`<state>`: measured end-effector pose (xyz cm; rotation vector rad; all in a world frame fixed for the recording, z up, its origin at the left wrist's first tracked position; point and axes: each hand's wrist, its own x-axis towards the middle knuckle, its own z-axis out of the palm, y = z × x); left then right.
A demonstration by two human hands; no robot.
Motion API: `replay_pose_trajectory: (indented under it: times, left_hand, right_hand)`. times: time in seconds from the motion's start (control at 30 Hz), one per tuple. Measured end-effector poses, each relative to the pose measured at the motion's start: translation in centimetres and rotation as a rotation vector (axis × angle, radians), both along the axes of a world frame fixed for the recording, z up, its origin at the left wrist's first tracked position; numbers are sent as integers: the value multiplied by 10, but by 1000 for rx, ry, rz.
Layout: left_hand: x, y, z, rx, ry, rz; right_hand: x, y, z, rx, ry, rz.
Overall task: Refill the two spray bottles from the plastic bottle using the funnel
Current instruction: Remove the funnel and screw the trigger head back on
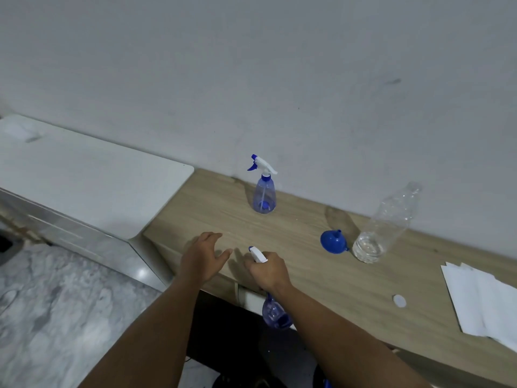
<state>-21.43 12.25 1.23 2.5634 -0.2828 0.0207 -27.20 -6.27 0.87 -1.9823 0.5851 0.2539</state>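
Blue spray bottle (275,312) hangs at lower centre, neck gripped by the right hand (270,271), base toward the camera; left hand (202,257), fingers spread and empty, hovers just left of it. 1 more spray bottle (264,191) stands upright above on the bench (321,275).

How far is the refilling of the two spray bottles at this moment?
Little looks done. The clear plastic bottle stands uncapped, its white cap lying on the wooden table. In hand: the right hand holds one blue spray bottle by its head; the left hand is open. The blue funnel lies unused and the far spray bottle looks empty, so both fills remain.
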Motion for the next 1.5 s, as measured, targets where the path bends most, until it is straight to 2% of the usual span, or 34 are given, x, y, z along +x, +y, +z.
replay_pose_trajectory:
  times: [0.37, 0.57, 0.77, 0.83, 1.0, 1.17, 1.27, 1.43, 1.5]
  left_hand:
    - [13, 16, -1, 1, 31, 13]
    - [24, 20, -7, 61, 270, -7]
    - [40, 3, 6, -248, 570, -180]
    - [52, -3, 13, -354, 615, -232]
    - [92, -5, 30, -546, 589, -213]
    - [134, -4, 43, -478, 517, -248]
    - [161, -4, 50, -401, 413, -231]
    - [199, 1, 32, -323, 193, -130]
    - [210, 4, 18, -207, 91, -109]
  right_hand:
    - [8, 9, 1, -1, 8, -8]
    - [29, 14, 6, 32, -90, -42]
    - [76, 24, 38, 208, -323, -135]
    - [96, 29, 53, 250, -384, -135]
    - [145, 41, 82, 247, -497, -92]
    - [189, 50, 94, 238, -522, -111]
    - [210, 57, 91, 179, -505, -120]
    - [232, 59, 53, -27, -470, -221]
    - [242, 60, 31, -69, -403, -207]
